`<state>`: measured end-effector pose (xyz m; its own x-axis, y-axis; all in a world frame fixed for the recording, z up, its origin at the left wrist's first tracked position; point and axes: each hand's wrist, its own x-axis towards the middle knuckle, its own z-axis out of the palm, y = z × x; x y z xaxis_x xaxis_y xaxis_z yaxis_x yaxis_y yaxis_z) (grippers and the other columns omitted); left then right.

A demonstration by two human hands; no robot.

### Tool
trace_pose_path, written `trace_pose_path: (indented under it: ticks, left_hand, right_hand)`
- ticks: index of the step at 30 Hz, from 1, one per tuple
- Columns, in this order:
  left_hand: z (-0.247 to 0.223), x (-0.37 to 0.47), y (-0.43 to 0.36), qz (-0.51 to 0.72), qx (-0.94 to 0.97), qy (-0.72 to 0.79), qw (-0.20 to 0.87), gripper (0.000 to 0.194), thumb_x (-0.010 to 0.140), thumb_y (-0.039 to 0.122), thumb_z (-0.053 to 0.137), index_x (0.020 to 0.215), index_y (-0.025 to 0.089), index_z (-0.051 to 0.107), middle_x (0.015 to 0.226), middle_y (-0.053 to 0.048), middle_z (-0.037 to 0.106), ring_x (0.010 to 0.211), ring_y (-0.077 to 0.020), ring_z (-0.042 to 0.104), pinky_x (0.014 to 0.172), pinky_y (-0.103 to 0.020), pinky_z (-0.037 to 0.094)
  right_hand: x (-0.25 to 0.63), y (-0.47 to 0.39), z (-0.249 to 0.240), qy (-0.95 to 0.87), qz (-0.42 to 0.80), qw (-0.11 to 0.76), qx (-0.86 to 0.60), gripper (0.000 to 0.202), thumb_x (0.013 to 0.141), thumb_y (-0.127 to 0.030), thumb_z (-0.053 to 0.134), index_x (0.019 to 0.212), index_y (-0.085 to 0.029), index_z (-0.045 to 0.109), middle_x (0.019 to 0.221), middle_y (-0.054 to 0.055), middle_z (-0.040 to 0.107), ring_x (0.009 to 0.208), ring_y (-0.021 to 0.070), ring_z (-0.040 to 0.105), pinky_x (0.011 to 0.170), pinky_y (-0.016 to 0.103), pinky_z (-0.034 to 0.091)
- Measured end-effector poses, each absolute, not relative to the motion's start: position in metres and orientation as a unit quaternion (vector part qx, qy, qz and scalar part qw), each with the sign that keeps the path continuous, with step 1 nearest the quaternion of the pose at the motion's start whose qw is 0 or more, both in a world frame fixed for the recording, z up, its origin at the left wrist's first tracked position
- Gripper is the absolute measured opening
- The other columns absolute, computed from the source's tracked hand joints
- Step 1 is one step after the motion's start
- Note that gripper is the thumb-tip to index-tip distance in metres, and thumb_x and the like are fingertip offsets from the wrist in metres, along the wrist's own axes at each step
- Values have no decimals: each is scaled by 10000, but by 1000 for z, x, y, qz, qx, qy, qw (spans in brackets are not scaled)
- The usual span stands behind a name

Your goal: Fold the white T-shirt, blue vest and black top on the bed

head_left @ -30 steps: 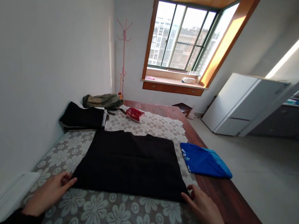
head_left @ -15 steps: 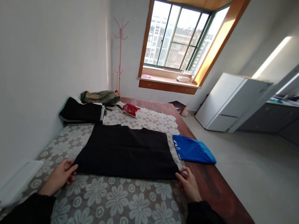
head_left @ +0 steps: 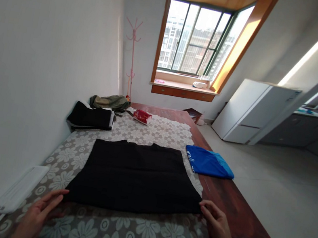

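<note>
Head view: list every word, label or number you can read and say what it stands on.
None can be read.
Blue folded garment: white print along its left edge, too blurred to read.
Red packet: any printing too small to read.
White flat device: dark mark near its front end, illegible.

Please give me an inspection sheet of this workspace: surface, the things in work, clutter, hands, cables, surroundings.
Surface: wooden table, partly covered by a flower-pattern lace cloth.
Things in work: black garment lying flat on the lace cloth.
Clutter: folded blue garment, folded black pile, olive bag, red packet, white flat device by the wall.
Hands: left hand at the garment's near left corner; right hand with fingers at its near right corner.
Cables: nothing seen.
Surroundings: window, pink coat stand, white fridge.
</note>
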<state>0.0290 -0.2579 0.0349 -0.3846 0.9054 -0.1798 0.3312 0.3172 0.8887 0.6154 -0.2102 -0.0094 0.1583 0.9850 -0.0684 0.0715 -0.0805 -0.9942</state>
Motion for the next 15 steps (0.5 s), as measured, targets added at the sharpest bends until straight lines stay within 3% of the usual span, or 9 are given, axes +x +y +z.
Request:
trace_pose_path:
  ticks: [3,6,9,11,13,15]
  left_hand:
    - [33,20,-261,410,434,708,377,567,556,715,717,1009,373,725,996,-35,771,1083,-368,696,847,-440,629]
    - [43,16,-258,391,453,720,350,453,528,646,763,887,370,745,953,-8,779,1028,-351,712,898,-420,604]
    - [69,16,-237,394,487,712,317,440,580,634,740,875,306,749,762,-12,736,753,-289,708,696,-359,600]
    - [90,16,-210,403,507,703,292,489,647,633,701,952,253,742,553,18,589,538,-212,586,526,-300,502]
    - [106,16,-173,413,522,706,243,532,697,633,652,1013,212,729,485,50,452,466,-168,465,463,-273,387]
    - [112,16,-130,399,533,724,182,544,732,622,602,1025,181,725,503,46,444,493,-166,462,490,-274,367]
  right_hand:
    - [623,-215,-3,-476,510,459,-551,466,731,-510,807,1069,-231,646,888,56,714,830,258,683,708,338,516]
    - [623,-215,10,-502,498,421,-568,496,732,-567,791,1059,-224,645,755,27,673,692,218,644,618,308,482]
    - [619,-194,36,-530,420,450,-583,484,732,-618,767,959,-203,666,724,46,665,679,218,624,628,319,485]
    - [614,-165,55,-548,389,472,-570,475,754,-602,755,972,-189,667,714,53,666,671,212,613,641,325,484]
    - [608,-127,71,-555,361,487,-569,487,775,-591,730,1013,-171,658,594,9,599,554,180,543,559,308,436]
    - [599,-86,81,-556,310,480,-604,495,794,-597,671,1029,-162,655,515,-23,531,466,160,469,478,290,370]
